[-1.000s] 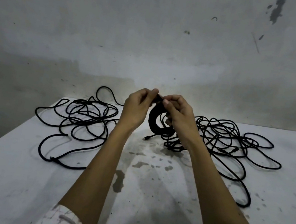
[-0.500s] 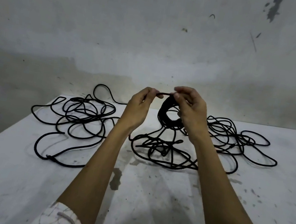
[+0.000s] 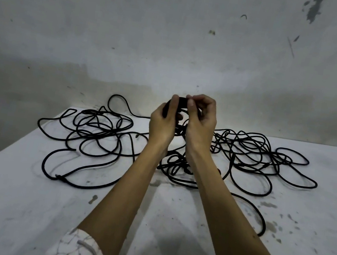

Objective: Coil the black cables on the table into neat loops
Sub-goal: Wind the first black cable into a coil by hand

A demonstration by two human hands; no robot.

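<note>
Item 1, nearest: patterned white sleeve (image 3: 77, 249) at 7 o'clock, cut off by the bottom frame edge. No writing is showing on it.

Item 2: desk (image 3: 18, 203), pale and stained, taking up the lower half of the view. Its near part, from 5 to 7 o'clock, is lying bare apart from both forearms crossing above it. The left edge is running diagonally from 8 toward 10 o'clock; the far edge is meeting the wall. The right side is running out of frame at 3 o'clock.

Item 3: centre tangle (image 3: 178, 168), lying on the desk under the wrists, partly hidden by both forearms. One strand is trailing out toward 4 o'clock.

Item 4: left cable pile (image 3: 95, 135), sprawling at 9 o'clock, its outer loops lying near the left desk edge.

Item 5: right cable pile (image 3: 255, 156), sprawling at 3 o'clock, well inside the far edge.

Item 6: coiled cable bundle (image 3: 182, 104), being held above the desk at centre, mostly hidden behind the fingers; its loop count is hard to make out.

Item 7: left hand (image 3: 163, 124), its grip curling round the bundle's left side.

Item 8: right hand (image 3: 200, 121), its grip pinching the bundle's top.

Item 9, farthest: wall (image 3: 177, 40), grey and scuffed, with a dark patch at 1 o'clock. No labels or brands are readable anywhere.
</note>
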